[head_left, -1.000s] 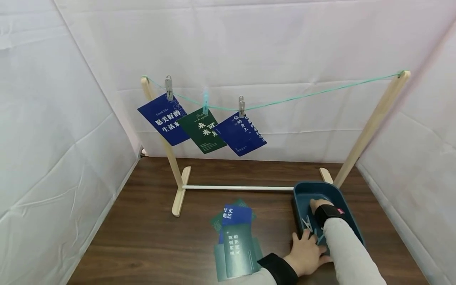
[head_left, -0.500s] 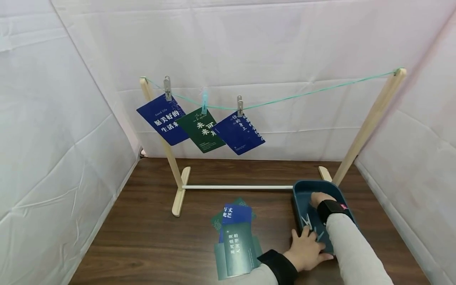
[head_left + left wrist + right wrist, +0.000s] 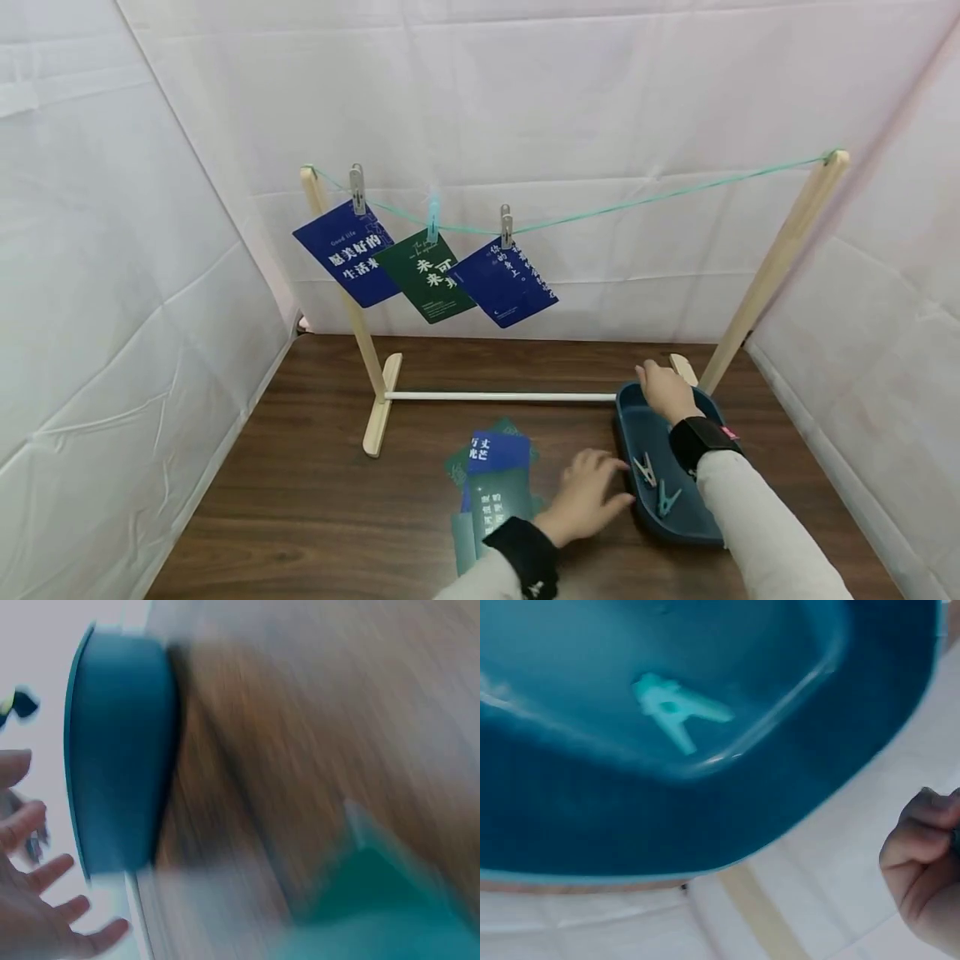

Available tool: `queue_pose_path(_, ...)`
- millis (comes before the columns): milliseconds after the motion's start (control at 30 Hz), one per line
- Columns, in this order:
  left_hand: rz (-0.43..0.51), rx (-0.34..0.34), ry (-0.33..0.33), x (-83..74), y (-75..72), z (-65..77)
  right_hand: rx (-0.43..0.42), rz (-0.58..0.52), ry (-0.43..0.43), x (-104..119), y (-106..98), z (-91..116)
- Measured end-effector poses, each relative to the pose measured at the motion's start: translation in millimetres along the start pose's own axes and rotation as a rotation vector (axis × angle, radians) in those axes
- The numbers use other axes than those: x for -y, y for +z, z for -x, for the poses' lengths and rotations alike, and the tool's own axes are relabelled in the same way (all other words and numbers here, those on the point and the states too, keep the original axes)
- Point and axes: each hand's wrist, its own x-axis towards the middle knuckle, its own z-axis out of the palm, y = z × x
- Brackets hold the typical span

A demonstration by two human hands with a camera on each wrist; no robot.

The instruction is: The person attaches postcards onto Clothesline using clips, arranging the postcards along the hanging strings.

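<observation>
My right hand [image 3: 666, 392], with fingers curled, is above the far end of the blue tray [image 3: 628, 433]. In the right wrist view, that hand [image 3: 922, 874] pinches what looks like a clothespin, mostly hidden; only a dark grey sliver shows. A grey clothespin [image 3: 644, 470] and a teal clothespin [image 3: 666, 500] lie in the tray. My left hand [image 3: 588, 492], fingers spread and holding nothing, hovers between the tray and a pile of green and blue cards [image 3: 498, 492]. The left wrist view is blurred, with the left hand [image 3: 45, 915] beside the tray [image 3: 124, 750].
A wooden stand with a left post [image 3: 360, 333] and right post [image 3: 776, 271] carries a green line [image 3: 637, 203]. Two blue cards and a green card [image 3: 426, 275] hang there from clothespins. A white bar [image 3: 502, 397] joins the feet. White cloth walls surround the brown tabletop [image 3: 300, 500].
My right hand has risen out of the tray toward its far edge. My left hand has let go of the tray's near left side and shifted left, toward the cards.
</observation>
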Motion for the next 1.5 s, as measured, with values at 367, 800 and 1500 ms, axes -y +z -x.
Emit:
queue_pose_path(367,0.061,-0.062,-0.34,93.7,-62.4,75.2,-0.099,-0.426,-0.119,33,-9,3)
queue_pose_path(800,-0.113,0.271,-0.279,82.0,-47.3,121.0,-0.146,-0.539,-0.308,95,-22,36)
queue_pose_path(1500,0.0,-0.091,-0.481,114.1,-73.8,96.8,-0.125,-0.552,-0.302,101,-14,48)
